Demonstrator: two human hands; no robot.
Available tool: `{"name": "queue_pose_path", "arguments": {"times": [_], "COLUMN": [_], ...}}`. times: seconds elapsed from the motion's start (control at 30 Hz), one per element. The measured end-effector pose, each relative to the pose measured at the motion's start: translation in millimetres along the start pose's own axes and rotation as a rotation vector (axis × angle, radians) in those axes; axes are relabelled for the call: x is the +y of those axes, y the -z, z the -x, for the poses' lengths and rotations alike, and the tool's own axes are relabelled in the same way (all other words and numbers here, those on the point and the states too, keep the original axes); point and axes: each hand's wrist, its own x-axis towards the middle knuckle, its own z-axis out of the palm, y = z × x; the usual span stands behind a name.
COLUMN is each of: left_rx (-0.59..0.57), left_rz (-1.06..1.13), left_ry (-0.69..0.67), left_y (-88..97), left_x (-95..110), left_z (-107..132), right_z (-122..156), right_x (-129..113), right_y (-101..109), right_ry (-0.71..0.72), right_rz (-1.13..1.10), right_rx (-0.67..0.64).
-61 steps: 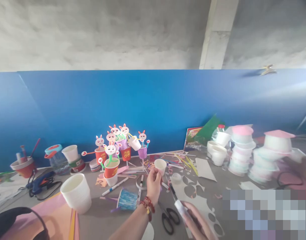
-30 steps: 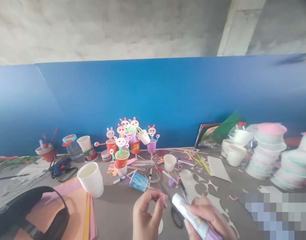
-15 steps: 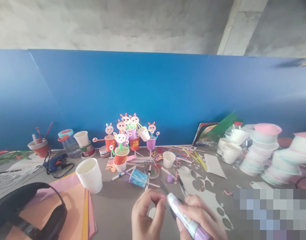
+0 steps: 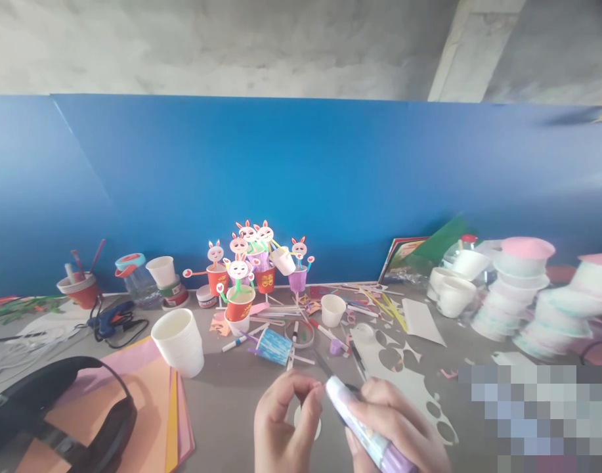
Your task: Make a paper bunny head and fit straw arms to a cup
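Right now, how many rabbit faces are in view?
6: the left face, the front face, the middle face just behind it, the back-left face and back-right face side by side, and the far-right face. More could be hidden behind these.

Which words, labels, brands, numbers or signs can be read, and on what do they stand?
None can be read clearly.
Red cups: gold characters, too blurred.
White-and-purple tube in the right hand: print too blurred.
Small white tub: label too small.
Red-and-green tub: markings too small.
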Motion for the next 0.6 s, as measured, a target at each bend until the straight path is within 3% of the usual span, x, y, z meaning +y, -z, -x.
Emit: {"name": "queue_pose_path", "arguments": {"times": [0.23, 0.43, 0.6], "left_rx": [-0.009, -0.007, -0.014], "left_rz": [0.026, -0.003, 0.014], "left_ry": [0.081, 0.060, 0.055], "left_y": [1.9, 1.7, 2.6], "left_x": [0.0, 3.4, 6.3], "left_z": [1.3, -0.2, 1.4], "right_z": [8.3, 5.4, 1.7], "right_x": [7.4, -1.0, -0.2], "right_y": [0.0, 5.1, 1.7], "right_ry": [-0.023, -0.016, -0.007], "right_rz": [0.016, 0.032, 0.004], "right_rx": [-0.027, 0.032, -0.004]}}
